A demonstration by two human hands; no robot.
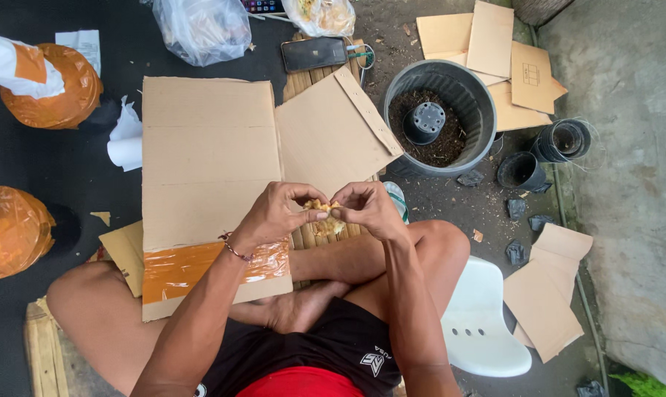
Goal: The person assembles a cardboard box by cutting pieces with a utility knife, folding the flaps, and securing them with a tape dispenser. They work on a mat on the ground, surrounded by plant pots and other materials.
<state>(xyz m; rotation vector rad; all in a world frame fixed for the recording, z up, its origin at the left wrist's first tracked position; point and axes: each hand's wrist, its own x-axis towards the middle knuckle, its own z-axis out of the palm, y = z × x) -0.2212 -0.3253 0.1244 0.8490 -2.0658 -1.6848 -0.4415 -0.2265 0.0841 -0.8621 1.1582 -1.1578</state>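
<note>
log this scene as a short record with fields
left hand: left hand pinches a yellowish crumbly lump
right hand: right hand pinches the same lump from the other side
under hands: flattened cardboard sheet with orange tape
right of sheet: grey bucket of dark soil, small black pot inside
top: dark phone

Soil-filled grey bucket (480, 110), black phone (313, 53)

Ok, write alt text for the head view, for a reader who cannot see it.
Seen from above, a seated person's left hand and right hand pinch a small yellowish crumbly lump together over flattened cardboard. A grey pot of soil stands beyond.
</note>
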